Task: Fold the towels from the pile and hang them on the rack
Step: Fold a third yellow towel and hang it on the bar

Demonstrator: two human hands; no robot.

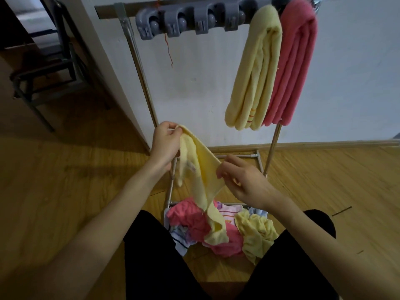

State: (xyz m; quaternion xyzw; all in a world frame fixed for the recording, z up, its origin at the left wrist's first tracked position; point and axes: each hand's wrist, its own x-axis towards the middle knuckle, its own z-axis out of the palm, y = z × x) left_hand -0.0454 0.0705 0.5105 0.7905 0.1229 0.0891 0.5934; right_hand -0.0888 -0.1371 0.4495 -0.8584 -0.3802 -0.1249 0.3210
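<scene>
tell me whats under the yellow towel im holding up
Its lower end trails onto the pile: pink, yellow and striped towels lie there. Whatever sits beneath the trailing part is covered.

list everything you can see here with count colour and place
hung towels: 2, yellow and pink, folded over the rack's right end
held towel: 1, yellow, between both hands, tail reaching the pile
pile: several towels, pink, yellow, striped, on the floor at the rack's base
rack: 1, metal, against the wall
clip holder: 1, grey, on the top bar
chair: 1, dark, far left
floor: wood
left hand: pinches the towel's upper corner
right hand: pinches its lower edge
</scene>
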